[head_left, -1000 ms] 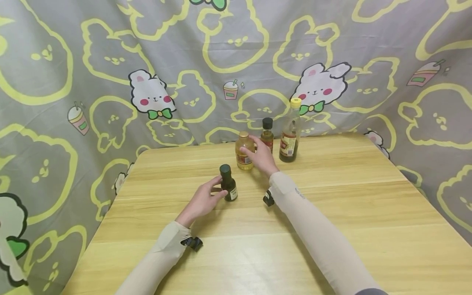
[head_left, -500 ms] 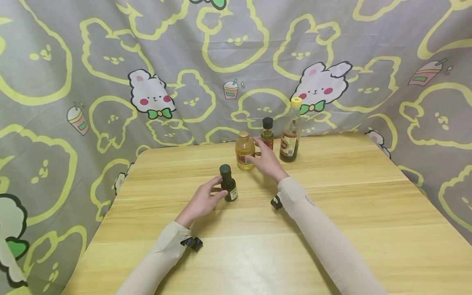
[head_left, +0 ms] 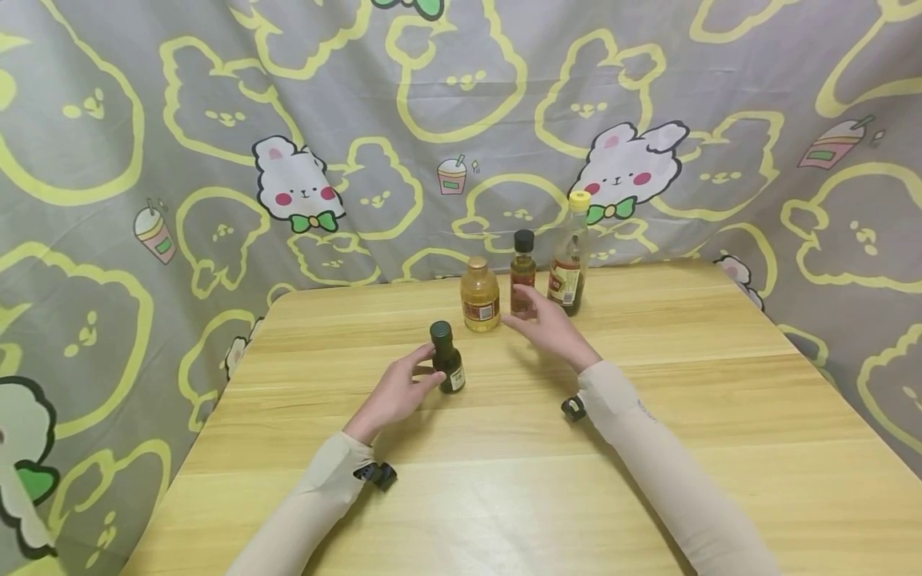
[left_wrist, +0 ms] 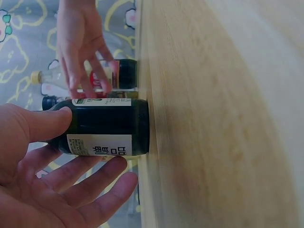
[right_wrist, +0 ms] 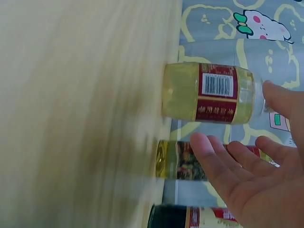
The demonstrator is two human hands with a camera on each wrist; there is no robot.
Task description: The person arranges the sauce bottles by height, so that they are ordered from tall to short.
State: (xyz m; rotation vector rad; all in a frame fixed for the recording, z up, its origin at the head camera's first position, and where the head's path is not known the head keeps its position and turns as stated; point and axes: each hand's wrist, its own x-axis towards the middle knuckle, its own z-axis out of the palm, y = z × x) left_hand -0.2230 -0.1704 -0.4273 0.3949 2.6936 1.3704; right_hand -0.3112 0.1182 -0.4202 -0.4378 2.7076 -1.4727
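A small dark bottle (head_left: 450,366) with a green cap and white label stands upright on the table. My left hand (head_left: 394,392) holds it, the thumb (left_wrist: 54,121) on its shoulder and fingers round the other side. Farther back is a squat bottle of golden oil (head_left: 480,298) with a gold cap and a red barcode label. Just right of that bottle is my right hand (head_left: 553,328), its fingers spread and nothing in them. It partly covers a slim black-capped bottle (head_left: 523,264). Beside that one stands a tall yellow-capped bottle (head_left: 569,272) of dark liquid.
The wooden table (head_left: 461,496) ends at the back against a grey curtain (head_left: 389,104) printed with yellow outlines and white cartoon animals. Both wrists carry small black camera mounts over beige sleeves (head_left: 670,456).
My right hand has let go of the golden oil bottle and drawn away to the right, in front of the black-capped bottle. The left hand and dark bottle have stayed put.
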